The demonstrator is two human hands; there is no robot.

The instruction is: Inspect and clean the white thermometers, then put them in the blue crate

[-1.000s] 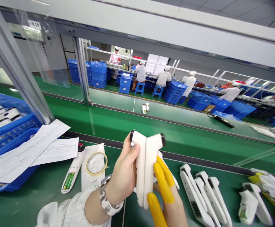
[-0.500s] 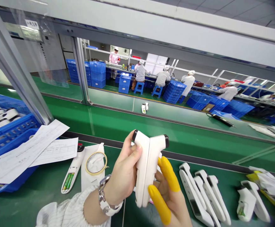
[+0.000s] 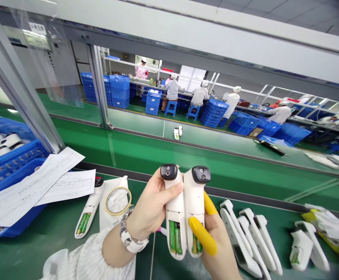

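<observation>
My left hand [image 3: 150, 206], with a silver watch at the wrist, grips a white handheld device [image 3: 173, 198] with a black head. Beside it, my right hand [image 3: 216, 237] holds a second white device [image 3: 193, 194]; yellow covers are on its thumb and a finger. The two devices stand side by side, upright, black ends up and facing me. Green batteries show in the open compartments at their lower ends. My right thumb hides part of the right device's compartment.
Several white devices [image 3: 252, 241] lie right, near two more [image 3: 300, 249] and a yellow bag [image 3: 332, 233]. Left are a device with batteries [image 3: 89, 210], a tape roll [image 3: 117, 200], papers [image 3: 41, 186] and a blue basket [image 3: 32, 153]. A metal post [image 3: 20, 77] rises behind; people work beyond.
Both devices have been turned so their black ends and open battery compartments now face me. Before, their plain white sides showed, with the heads pointing apart.
</observation>
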